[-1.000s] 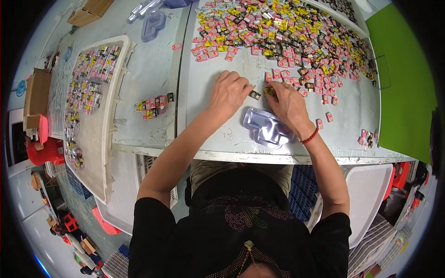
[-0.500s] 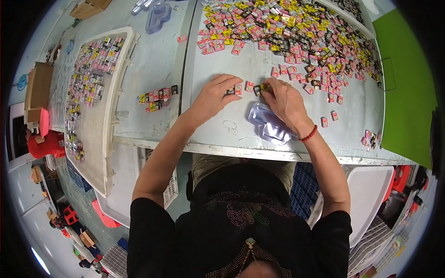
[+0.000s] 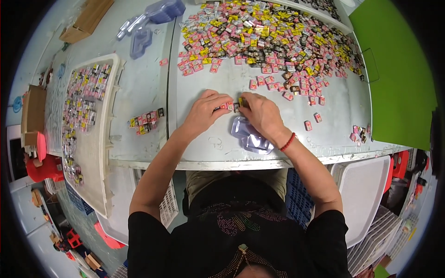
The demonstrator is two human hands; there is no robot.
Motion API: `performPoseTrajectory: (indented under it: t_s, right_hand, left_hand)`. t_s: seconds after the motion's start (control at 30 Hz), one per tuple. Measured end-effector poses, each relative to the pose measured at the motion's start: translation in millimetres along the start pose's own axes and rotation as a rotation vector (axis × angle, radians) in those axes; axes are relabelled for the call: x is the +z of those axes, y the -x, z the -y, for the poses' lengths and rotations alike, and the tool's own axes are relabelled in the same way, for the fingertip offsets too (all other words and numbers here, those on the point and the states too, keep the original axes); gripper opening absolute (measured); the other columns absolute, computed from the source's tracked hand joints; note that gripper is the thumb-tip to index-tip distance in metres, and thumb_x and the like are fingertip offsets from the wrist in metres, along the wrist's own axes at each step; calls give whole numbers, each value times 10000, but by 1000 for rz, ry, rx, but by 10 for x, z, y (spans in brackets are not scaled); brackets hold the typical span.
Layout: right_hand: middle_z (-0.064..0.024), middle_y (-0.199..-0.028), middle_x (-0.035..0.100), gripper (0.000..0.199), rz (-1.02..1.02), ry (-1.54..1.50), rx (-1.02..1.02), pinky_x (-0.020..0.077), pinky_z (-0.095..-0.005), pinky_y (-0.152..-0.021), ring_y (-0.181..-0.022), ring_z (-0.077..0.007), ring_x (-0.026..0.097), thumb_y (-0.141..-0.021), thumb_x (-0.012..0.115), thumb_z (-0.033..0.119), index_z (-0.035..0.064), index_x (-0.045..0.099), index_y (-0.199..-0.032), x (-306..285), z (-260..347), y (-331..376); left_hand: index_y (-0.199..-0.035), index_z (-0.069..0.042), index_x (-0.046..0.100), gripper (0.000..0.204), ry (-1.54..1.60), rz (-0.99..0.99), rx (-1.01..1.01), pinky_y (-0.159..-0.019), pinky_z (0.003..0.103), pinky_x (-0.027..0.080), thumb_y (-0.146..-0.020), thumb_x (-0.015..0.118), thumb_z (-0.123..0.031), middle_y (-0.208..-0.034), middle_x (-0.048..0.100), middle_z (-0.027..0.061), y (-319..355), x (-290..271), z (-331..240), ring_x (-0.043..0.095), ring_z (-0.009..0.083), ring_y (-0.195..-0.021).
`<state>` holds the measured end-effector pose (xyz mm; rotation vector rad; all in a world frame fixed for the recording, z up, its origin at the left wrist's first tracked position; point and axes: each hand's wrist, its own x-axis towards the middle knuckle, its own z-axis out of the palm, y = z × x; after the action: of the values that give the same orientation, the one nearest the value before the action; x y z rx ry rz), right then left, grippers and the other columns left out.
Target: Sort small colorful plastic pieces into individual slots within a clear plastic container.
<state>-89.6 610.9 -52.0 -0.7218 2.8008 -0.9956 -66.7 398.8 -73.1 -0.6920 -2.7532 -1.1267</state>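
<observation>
My left hand (image 3: 204,112) is closed around a short row of small boxes, with a pink box (image 3: 228,105) showing at the fingertips. Facing it, my right hand (image 3: 262,116) pinches a small black and yellow box (image 3: 237,106), partly hidden by the fingers. The two hands nearly meet just above the table. Below my right hand lies a clear plastic blister tray (image 3: 251,137), partly covered by the wrist. Beyond both hands spreads a large pile of small pink, black and yellow boxes (image 3: 259,39), with loose pink boxes (image 3: 269,82) along its near edge.
On the left stands a white tray (image 3: 98,153) holding rows of small boxes. A cluster of boxes (image 3: 146,121) sits between it and my left arm. Stacked clear blister trays (image 3: 164,11) lie at the far left. A green panel (image 3: 403,83) borders the right side.
My hands have come closer together, bringing the small boxes in them side by side. The whole view has shifted, so the table appears lower and further left.
</observation>
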Motion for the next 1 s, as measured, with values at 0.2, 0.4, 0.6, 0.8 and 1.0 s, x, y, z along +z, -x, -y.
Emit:
performPoseTrajectory:
  t_s: [0.2,0.4,0.6,0.8,1.0]
  right_hand:
    - [-140,-879,677,264,-135,199,-137,528,-407,-696,-795,-328,652,-836,662,136,70,617,-1089,-12,-137,20]
    - [-151,-809,678,213,-50,29,-22,526,-425,-615,-708,-350,660,-848,668,170,45,630,-1016,-211,-126,49]
    - [-194,-757,665,199,5,84,30,521,-442,-605,-701,-367,659,-878,622,218,21,626,-852,-97,-16,-61]
    - [-222,-680,641,248,50,176,124,521,-466,-559,-653,-372,661,-895,581,236,35,633,-758,-126,-60,-88]
    - [-165,-841,664,180,-395,374,195,525,-445,-622,-749,-354,650,-850,669,232,58,648,-891,-620,-573,-264]
  left_hand:
    - [-1094,-49,663,353,-20,-29,23,-903,364,470,-766,755,-141,-1121,663,66,-43,16,-74,564,284,-1033]
    - [-1086,-30,662,364,-8,-78,16,-899,363,474,-753,769,-131,-1141,653,70,-63,18,-127,566,279,-1032]
    - [-1047,-23,668,311,-16,-48,21,-884,357,479,-758,758,-94,-1119,661,68,-92,41,-105,573,270,-1012]
    - [-1027,-22,666,291,6,-53,20,-871,354,481,-759,757,-90,-1092,665,65,-98,35,-106,575,264,-1006]
    - [-1016,-39,673,278,-16,-59,37,-849,348,491,-764,757,-122,-1080,663,56,-105,20,-126,581,258,-984]
